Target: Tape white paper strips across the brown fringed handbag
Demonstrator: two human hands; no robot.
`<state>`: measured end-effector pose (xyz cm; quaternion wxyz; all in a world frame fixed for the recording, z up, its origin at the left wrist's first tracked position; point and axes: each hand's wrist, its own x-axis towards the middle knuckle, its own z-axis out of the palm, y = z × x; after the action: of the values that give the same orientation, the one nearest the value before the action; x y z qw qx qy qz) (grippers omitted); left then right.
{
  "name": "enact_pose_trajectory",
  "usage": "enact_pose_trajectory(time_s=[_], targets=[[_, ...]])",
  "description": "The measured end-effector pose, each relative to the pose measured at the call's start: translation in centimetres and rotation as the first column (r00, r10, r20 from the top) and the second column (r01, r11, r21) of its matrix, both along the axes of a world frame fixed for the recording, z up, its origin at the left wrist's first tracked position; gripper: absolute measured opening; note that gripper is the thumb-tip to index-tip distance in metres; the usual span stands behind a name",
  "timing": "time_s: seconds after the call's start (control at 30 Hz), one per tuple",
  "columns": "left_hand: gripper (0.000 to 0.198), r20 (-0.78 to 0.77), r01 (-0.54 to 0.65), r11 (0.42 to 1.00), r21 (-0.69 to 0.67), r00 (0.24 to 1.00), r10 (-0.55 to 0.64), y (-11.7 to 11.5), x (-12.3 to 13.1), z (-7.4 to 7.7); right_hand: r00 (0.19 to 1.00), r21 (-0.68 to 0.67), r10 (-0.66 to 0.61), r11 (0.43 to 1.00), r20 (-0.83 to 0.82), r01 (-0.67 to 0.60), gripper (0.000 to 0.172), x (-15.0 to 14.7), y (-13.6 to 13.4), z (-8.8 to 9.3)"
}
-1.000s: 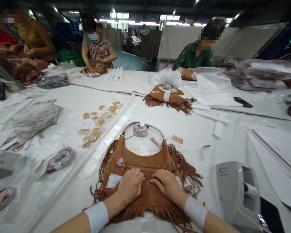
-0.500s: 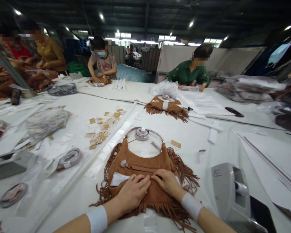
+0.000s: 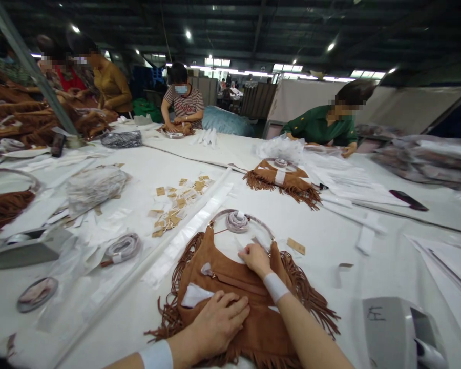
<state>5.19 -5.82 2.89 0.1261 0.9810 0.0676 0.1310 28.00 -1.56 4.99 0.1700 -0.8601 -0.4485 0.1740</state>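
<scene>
Bag: brown suede shoulder bag point(image 3: 261, 318) with long fringe at both sides, lying flat on the white work table point(image 3: 280, 212), directly before the person.
Left hand point(image 3: 223, 319): laid on the bag's lower front, palm down; fingers extended and slightly bent, gripping nothing visible.
Right hand point(image 3: 256, 260): at the bag's curved upper edge; fingers bent inward. Whether they pinch anything cannot be told.
Change: both hands lay side by side on the front half a second ago; the right has since moved up and away, while the left remains on the front.
Meaning: as judged here, pressing on the front now falls to the left hand alone, and the right attends to the upper edge.
Front panel: white paper-like patch point(image 3: 195, 295) beside the left hand.
Handle: plastic-wrapped arched handle point(image 3: 259, 221), standing beyond the right hand; wrapped coiled strap point(image 3: 237, 221) within its arc.
Right side: small tan card tag point(image 3: 295, 246) near the handle's end; grey tape dispenser point(image 3: 388, 333) farther off.
</scene>
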Motion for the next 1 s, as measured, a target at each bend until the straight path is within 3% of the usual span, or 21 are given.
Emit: enact_pose_trajectory(time_s=[0.13,0.27,0.4,0.6,0.8,1.0], targets=[[0.041,-0.014,0.016,1.000,-0.009,1.000,-0.016,0.4,0.0,0.3,0.982,0.080,0.008,0.997,-0.187,0.007,0.015,0.9,-0.5,-0.5],[0.041,-0.023,0.022,1.000,0.003,0.999,-0.022,0.4,-0.1,0.5,0.920,0.134,0.010,0.990,-0.393,0.047,0.044,1.4,-1.0,-0.4],[0.041,-0.014,0.015,1.000,0.007,1.000,-0.015,0.3,-0.2,0.4,0.869,0.162,0.032,0.985,-0.493,0.056,0.038,2.2,-0.5,-0.3],[0.041,-0.005,0.014,1.000,-0.018,1.000,-0.014,0.4,-0.2,0.4,0.897,0.179,0.041,0.983,-0.440,0.043,0.012,3.3,1.7,-0.8],[0.042,0.002,0.020,0.999,-0.032,1.000,-0.020,0.4,-0.1,0.1,0.946,0.210,0.077,0.978,-0.315,-0.009,0.012,3.9,4.0,-0.5],[0.041,0.007,0.010,0.999,-0.030,1.000,-0.010,0.4,0.1,-0.3,0.972,0.332,0.103,0.943,-0.214,-0.027,0.009,4.5,5.9,1.8]])
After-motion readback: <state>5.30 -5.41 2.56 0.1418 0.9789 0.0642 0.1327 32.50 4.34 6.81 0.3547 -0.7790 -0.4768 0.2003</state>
